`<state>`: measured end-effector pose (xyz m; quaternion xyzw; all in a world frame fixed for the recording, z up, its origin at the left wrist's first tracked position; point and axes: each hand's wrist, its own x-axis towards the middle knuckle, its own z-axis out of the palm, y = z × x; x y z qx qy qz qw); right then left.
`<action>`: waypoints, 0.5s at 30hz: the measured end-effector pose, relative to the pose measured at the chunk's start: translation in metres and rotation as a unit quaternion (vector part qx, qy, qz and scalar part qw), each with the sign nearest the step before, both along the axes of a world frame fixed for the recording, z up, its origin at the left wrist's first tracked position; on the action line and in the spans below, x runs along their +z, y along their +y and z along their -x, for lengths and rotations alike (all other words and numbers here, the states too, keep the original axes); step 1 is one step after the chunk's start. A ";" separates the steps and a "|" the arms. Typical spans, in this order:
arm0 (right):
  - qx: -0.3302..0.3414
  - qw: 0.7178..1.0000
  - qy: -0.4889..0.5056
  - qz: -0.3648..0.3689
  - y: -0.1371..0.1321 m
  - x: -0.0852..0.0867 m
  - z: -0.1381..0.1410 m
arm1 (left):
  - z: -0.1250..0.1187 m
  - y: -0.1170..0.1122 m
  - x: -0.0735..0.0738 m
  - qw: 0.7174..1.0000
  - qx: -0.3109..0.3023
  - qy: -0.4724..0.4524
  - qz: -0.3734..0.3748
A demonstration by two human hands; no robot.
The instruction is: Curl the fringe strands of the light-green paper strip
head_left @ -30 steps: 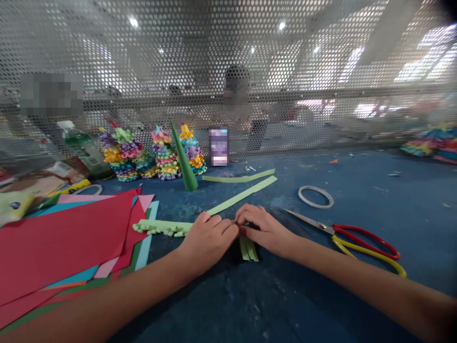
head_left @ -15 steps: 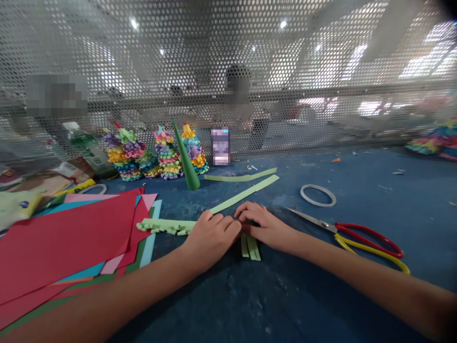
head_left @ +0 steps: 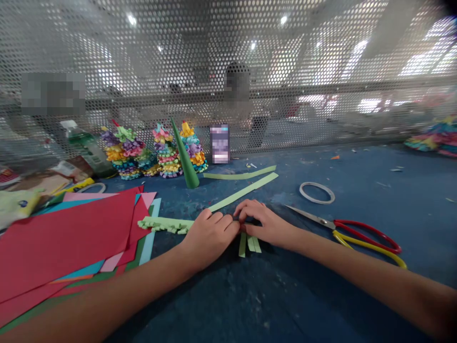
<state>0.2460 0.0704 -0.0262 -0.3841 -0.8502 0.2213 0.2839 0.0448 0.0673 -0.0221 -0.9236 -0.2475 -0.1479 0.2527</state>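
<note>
My left hand [head_left: 209, 236] and my right hand [head_left: 262, 223] meet over a light green fringed paper strip [head_left: 162, 224] on the blue table [head_left: 321, 267]. Both hands have their fingers curled and pinched on the strip where the fingertips touch. To the left of my left hand the strip's fringe is curled. Below my right hand several straight cut fringes [head_left: 250, 244] stick out toward me. A dark thin object shows between my fingertips; I cannot make out what it is.
Red-and-yellow scissors [head_left: 352, 228] lie right of my right hand, a tape ring [head_left: 317, 192] beyond them. Coloured paper sheets [head_left: 67, 233] lie at left. Behind stand a green cone [head_left: 185, 159], finished paper trees [head_left: 166, 152], loose green strips [head_left: 243, 175], a bottle [head_left: 85, 147], a perforated screen with people behind.
The hands stay in place working the strip; the straight fringes under my right hand have spread apart slightly. The view has shifted a little.
</note>
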 end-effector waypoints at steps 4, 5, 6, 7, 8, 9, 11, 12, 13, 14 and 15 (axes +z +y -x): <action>-0.001 1.000 0.004 0.013 0.002 -0.001 0.000 | -0.002 0.000 0.000 1.000 0.006 -0.009 -0.008; -0.005 1.000 0.005 0.016 0.002 -0.001 0.001 | -0.003 0.001 -0.001 1.000 0.009 -0.010 -0.006; -0.010 1.000 0.006 0.018 0.002 -0.001 0.002 | -0.003 0.001 -0.001 1.000 0.014 -0.012 -0.003; -0.015 1.000 0.009 0.022 0.002 -0.001 0.002 | -0.004 0.001 -0.001 1.000 0.018 -0.014 0.002; -0.021 0.999 0.012 0.025 0.001 0.000 0.003 | -0.005 0.001 -0.001 1.000 0.023 -0.014 0.006; -0.027 0.999 0.015 0.029 0.001 0.000 0.003 | -0.005 0.001 -0.001 0.999 0.027 -0.015 0.011; -0.033 0.999 0.020 0.038 0.001 0.001 0.003 | -0.005 0.000 0.000 0.999 0.031 -0.016 0.018; -0.031 0.998 0.021 0.043 0.001 0.001 0.003 | -0.005 0.000 0.000 0.999 0.030 -0.016 0.020; -0.027 0.998 0.021 0.048 0.001 0.001 0.003 | -0.005 0.000 0.001 0.999 0.027 -0.017 0.021; -0.021 0.998 0.022 0.052 0.002 0.002 0.003 | -0.004 0.000 0.001 0.999 0.022 -0.016 0.020; -0.015 0.998 0.022 0.054 0.002 0.002 0.003 | -0.004 0.000 0.001 1.000 0.017 -0.016 0.016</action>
